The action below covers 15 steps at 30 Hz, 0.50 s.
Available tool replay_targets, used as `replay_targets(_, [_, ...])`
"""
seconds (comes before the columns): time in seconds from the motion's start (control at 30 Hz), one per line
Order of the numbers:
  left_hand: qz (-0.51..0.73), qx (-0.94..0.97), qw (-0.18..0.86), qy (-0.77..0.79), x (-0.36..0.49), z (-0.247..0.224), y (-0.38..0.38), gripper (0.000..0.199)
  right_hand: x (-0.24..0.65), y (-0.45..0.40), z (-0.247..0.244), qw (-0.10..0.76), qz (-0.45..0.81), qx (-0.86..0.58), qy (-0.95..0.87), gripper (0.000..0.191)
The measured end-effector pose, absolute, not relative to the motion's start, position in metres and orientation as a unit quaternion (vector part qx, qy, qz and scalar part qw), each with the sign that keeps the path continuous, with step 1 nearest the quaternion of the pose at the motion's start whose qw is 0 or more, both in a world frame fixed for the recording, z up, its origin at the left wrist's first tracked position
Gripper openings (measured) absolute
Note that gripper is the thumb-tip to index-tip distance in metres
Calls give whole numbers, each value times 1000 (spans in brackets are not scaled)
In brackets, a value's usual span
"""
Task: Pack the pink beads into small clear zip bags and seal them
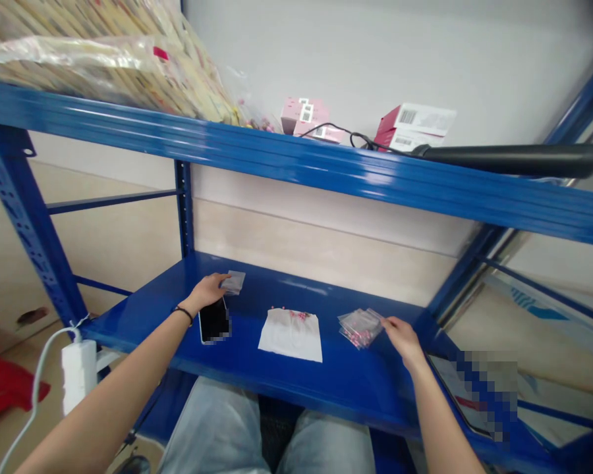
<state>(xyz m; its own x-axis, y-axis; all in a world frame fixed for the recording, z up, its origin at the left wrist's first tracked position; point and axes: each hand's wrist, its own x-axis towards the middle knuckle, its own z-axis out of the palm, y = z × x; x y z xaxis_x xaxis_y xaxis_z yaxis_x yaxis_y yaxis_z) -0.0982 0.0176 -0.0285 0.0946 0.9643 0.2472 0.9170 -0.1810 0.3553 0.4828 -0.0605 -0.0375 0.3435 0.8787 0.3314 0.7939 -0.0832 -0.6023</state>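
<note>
My left hand reaches over the blue shelf board, its fingers pinched at the edge of a small pile of clear plastic bags. Just below that hand lies a dark-screened phone. On the right, the thumb and fingers of my right hand close on the corner of a clear zip bag. It lies on a heap of similar bags holding small pink beads. Between my hands is a white sheet of paper with loose red and pink beads along its far edge.
A blue shelf beam crosses above my hands. Above it sit wrapped packets, pink boxes, red-and-white boxes and a black tube. A white power strip hangs at left; a tablet-like device lies right.
</note>
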Motion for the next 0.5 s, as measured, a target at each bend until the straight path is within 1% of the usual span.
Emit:
replay_targets(0.1, [155,762,46,627,-98,-29,37,46,495,-48,-45,302,83,-768,-558,36])
replay_targets(0.2, [116,775,30,621,-93,-30,48,37,504,-43,-52,263,93,-781,-559,36])
replay_targets(0.27, [98,780,21,618,-90,-29,53,33,509,-41,-56,263,99,-779,-560,35])
replay_targets(0.37, [84,784,5,616,-88,-28,56,31,512,-43,-61,282,96,-792,-534,33])
replay_targets(0.5, [73,788,-9,611,-83,-29,55,28,500,-60,-57,310,68,-801,-507,38])
